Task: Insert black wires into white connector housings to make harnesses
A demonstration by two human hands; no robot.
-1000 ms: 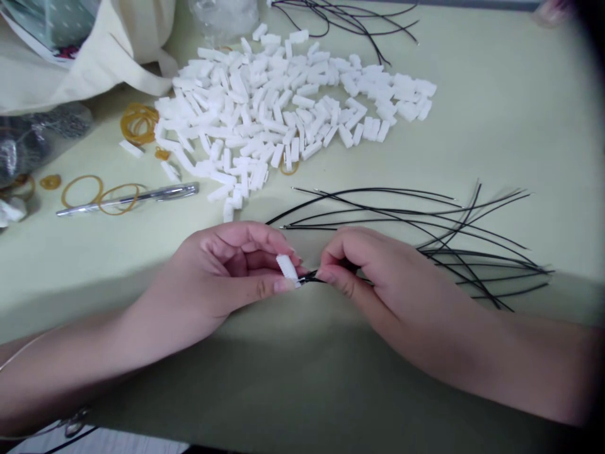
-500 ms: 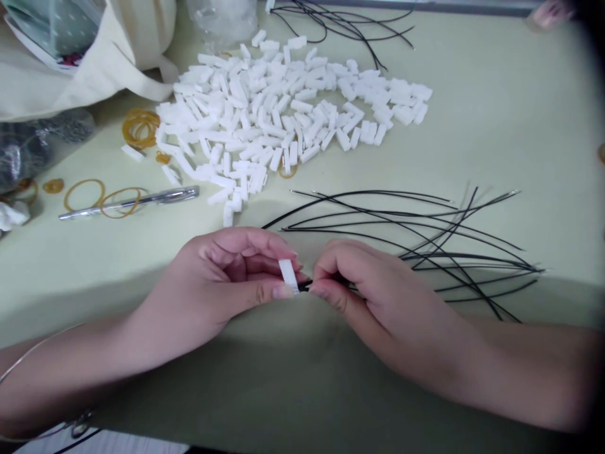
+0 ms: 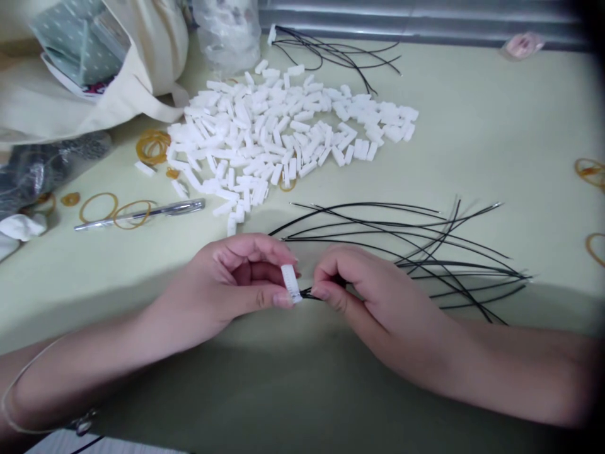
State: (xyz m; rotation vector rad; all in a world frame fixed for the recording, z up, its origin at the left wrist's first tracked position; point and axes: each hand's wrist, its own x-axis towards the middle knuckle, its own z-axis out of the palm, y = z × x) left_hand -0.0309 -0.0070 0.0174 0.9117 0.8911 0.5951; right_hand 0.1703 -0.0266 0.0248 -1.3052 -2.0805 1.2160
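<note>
Between the thumb and fingers of my left hand [image 3: 246, 277] is a small white connector housing [image 3: 290, 281], held tilted. Thin black wires [image 3: 307, 294] run from its lower end toward my right hand [image 3: 363, 290], whose thumb and forefinger pinch them. How far the wires sit inside the housing cannot be made out. Just beyond my hands, loose black wires [image 3: 406, 224] with small metal ends lie crossed on the table. A large pile of white connector housings [image 3: 265, 126] spreads farther back.
A pen [image 3: 165, 209] and rubber bands [image 3: 154, 146] lie at the left, near a cloth bag [image 3: 142, 94] and a dark plastic bag [image 3: 47, 164]. At the back are a clear plastic bag [image 3: 227, 38] and a white connector with black wires [image 3: 331, 50].
The view has tilted up slightly, so table things appear lower. My right hand has drawn slightly away from the housing, and more black wire shows between my hands.
</note>
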